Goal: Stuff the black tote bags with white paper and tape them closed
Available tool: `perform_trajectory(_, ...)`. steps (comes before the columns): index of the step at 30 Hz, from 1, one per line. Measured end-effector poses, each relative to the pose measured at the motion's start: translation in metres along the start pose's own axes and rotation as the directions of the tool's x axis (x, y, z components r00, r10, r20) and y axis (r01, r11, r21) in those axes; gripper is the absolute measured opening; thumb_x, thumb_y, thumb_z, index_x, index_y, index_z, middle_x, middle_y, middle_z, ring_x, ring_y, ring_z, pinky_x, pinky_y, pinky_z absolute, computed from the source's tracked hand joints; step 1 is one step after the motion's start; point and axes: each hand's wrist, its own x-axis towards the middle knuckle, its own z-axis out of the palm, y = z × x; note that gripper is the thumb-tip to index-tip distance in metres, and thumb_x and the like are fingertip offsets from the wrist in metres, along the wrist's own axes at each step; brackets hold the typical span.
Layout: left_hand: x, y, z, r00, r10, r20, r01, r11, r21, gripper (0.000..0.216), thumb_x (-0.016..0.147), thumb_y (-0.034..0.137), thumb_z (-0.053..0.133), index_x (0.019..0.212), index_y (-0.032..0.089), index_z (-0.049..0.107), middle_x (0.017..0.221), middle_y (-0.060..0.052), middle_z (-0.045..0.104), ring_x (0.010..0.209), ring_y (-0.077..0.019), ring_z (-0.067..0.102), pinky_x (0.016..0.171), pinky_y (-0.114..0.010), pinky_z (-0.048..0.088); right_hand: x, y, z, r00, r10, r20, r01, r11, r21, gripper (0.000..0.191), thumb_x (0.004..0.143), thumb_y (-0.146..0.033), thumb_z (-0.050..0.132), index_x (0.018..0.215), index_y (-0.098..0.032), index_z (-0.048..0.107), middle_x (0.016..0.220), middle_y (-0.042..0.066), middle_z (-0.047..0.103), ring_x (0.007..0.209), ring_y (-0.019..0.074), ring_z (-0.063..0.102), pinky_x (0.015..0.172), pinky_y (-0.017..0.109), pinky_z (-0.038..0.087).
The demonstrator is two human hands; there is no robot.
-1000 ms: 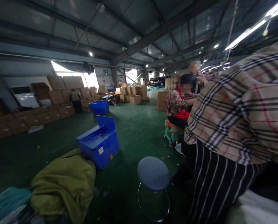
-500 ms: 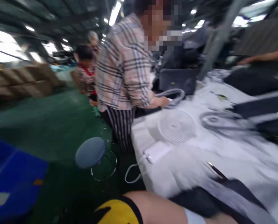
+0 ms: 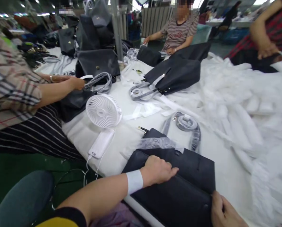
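Observation:
A black leather bag (image 3: 178, 189) lies flat on the white-covered table (image 3: 228, 176) right in front of me. My left hand (image 3: 158, 170), with a white band on its wrist, rests on the bag's top with the fingers curled down on it. At the bottom right my right hand (image 3: 222, 212) grips the bag's right edge. Clear plastic wrap (image 3: 157, 143) sticks out by the bag's far edge, and a grey wrapped strap (image 3: 188, 126) lies coiled just beyond.
A white desk fan (image 3: 103, 111) and a white power bank (image 3: 101, 143) sit to the left. A person in a plaid shirt (image 3: 10, 82) handles another black bag (image 3: 72, 102) there. More black bags (image 3: 176, 75) and white packing paper (image 3: 249, 104) cover the table. A blue-grey stool (image 3: 22, 201) stands below.
My view has swung from the warehouse floor and boxes round to the table. Both my hands now show on the black bag in front of me.

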Motion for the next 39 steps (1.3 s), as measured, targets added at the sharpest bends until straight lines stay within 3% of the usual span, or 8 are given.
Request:
perform_trajectory(5, 0.008, 0.005, -0.003, 0.999, -0.038, 0.016, 0.037, 0.997, 0.072, 0.056, 0.098, 0.045, 0.028, 0.085, 0.013, 0.072, 0.077, -0.015, 0.071, 0.075, -0.0257, 0.070, 0.066, -0.036, 0.051, 0.006, -0.002, 0.003, 0.982, -0.152, -0.116, 0.162, 0.983, 0.085, 0.044, 0.087, -0.051, 0.028, 0.067, -0.022, 0.055, 0.071, 0.010, 0.065, 0.067, 0.0237, 0.060, 0.063, 0.033, 0.039)
perform_trajectory(8, 0.008, 0.009, -0.006, 0.998, -0.053, 0.026, 0.050, 0.993, 0.112, 0.056, 0.098, 0.044, 0.028, 0.084, 0.013, 0.073, 0.078, -0.015, 0.071, 0.076, -0.0260, 0.070, 0.068, -0.036, 0.051, 0.007, 0.003, 0.003, 0.946, -0.263, -0.190, 0.269, 0.963, 0.007, 0.045, 0.093, -0.046, 0.027, 0.070, -0.020, 0.056, 0.069, 0.008, 0.063, 0.064, 0.0208, 0.057, 0.062, 0.032, 0.037)
perform_trajectory(13, 0.003, 0.010, -0.004, 0.997, -0.069, 0.030, 0.063, 0.987, 0.149, 0.059, 0.099, 0.046, 0.023, 0.090, 0.014, 0.072, 0.085, -0.017, 0.071, 0.082, -0.0284, 0.070, 0.072, -0.040, 0.051, -0.010, -0.024, -0.009, 0.759, -0.559, -0.334, 0.513, 0.829, -0.220, 0.031, 0.096, -0.030, 0.037, 0.088, -0.017, 0.064, 0.086, 0.010, 0.065, 0.081, 0.0213, 0.057, 0.077, 0.034, 0.038)
perform_trajectory(17, -0.001, 0.011, -0.003, 0.996, -0.078, 0.053, 0.067, 0.982, 0.175, 0.060, 0.099, 0.048, 0.020, 0.098, 0.014, 0.070, 0.093, -0.019, 0.070, 0.087, -0.0303, 0.068, 0.074, -0.044, 0.051, -0.031, -0.060, -0.002, 0.660, -0.730, -0.180, 0.706, 0.684, -0.185, 0.026, 0.095, -0.029, 0.044, 0.107, -0.017, 0.063, 0.104, 0.010, 0.065, 0.096, 0.0218, 0.055, 0.088, 0.036, 0.036)
perform_trajectory(24, -0.009, 0.005, -0.022, 0.999, -0.033, 0.017, 0.027, 0.966, 0.256, 0.048, 0.095, 0.052, 0.039, 0.106, 0.013, 0.063, 0.094, -0.011, 0.069, 0.083, -0.0203, 0.065, 0.079, -0.037, 0.049, -0.045, -0.068, 0.013, 0.694, -0.711, -0.113, 0.669, 0.695, -0.261, 0.032, 0.095, -0.035, 0.044, 0.119, -0.021, 0.059, 0.105, 0.008, 0.064, 0.096, 0.0224, 0.054, 0.088, 0.038, 0.032)
perform_trajectory(31, -0.063, -0.069, -0.065, 0.996, -0.076, -0.038, 0.084, 0.943, 0.321, 0.045, 0.098, 0.046, 0.027, 0.103, 0.018, 0.062, 0.104, -0.013, 0.066, 0.099, -0.0267, 0.061, 0.088, -0.040, 0.041, -0.047, -0.067, 0.009, 0.697, -0.703, -0.140, 0.654, 0.704, -0.277, 0.033, 0.096, -0.038, 0.043, 0.120, -0.022, 0.059, 0.106, 0.008, 0.064, 0.096, 0.0220, 0.054, 0.089, 0.037, 0.030)
perform_trajectory(34, -0.094, -0.100, -0.062, 0.988, -0.153, -0.012, 0.150, 0.938, 0.313, 0.045, 0.099, 0.043, 0.024, 0.107, 0.020, 0.061, 0.100, -0.011, 0.067, 0.094, -0.0248, 0.062, 0.083, -0.036, 0.042, -0.048, -0.068, 0.009, 0.700, -0.703, -0.127, 0.655, 0.702, -0.278, 0.034, 0.096, -0.038, 0.041, 0.120, -0.022, 0.060, 0.106, 0.008, 0.064, 0.095, 0.0217, 0.054, 0.089, 0.036, 0.030)
perform_trajectory(39, -0.132, -0.133, -0.048, 0.936, -0.352, 0.016, 0.337, 0.908, 0.250, 0.051, 0.097, 0.052, 0.024, 0.088, 0.019, 0.062, 0.093, -0.009, 0.068, 0.090, -0.0252, 0.064, 0.073, -0.032, 0.043, -0.047, -0.069, 0.010, 0.709, -0.695, -0.121, 0.641, 0.707, -0.298, 0.036, 0.097, -0.039, 0.039, 0.121, -0.022, 0.059, 0.108, 0.009, 0.064, 0.096, 0.0227, 0.054, 0.088, 0.037, 0.030)
